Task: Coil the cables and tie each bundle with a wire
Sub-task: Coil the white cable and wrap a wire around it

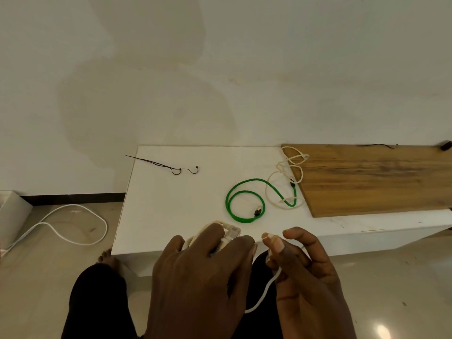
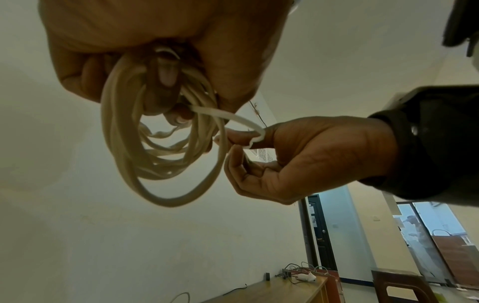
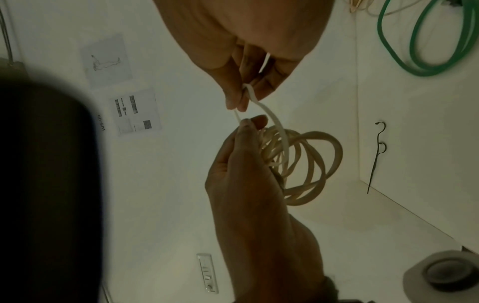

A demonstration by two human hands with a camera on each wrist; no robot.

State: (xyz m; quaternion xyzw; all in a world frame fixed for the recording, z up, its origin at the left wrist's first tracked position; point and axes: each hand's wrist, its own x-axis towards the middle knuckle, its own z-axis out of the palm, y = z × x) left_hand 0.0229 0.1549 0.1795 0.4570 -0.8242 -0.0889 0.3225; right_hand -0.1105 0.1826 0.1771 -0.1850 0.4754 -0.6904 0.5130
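Observation:
My left hand (image 1: 220, 241) grips a coiled cream cable (image 2: 160, 155) just off the near edge of the white table (image 1: 171, 211); the cable's clear plug (image 1: 231, 233) sticks out past the fingers. My right hand (image 1: 276, 238) pinches a thin white tie wire (image 1: 265, 291) between thumb and forefinger, close beside the left hand. That tie wire (image 3: 274, 125) arcs from the pinch over the coil (image 3: 311, 164). A green cable (image 1: 244, 204) lies loosely looped on the table, tangled at its far end with another loose cream cable (image 1: 288, 167).
A black tie wire (image 1: 168, 166) lies at the table's far left. A wooden board (image 1: 379, 182) covers the right side, with another black wire (image 1: 379, 145) at its far edge. On the floor to the left lie a white cable (image 1: 73, 216) and a white box (image 1: 12, 211).

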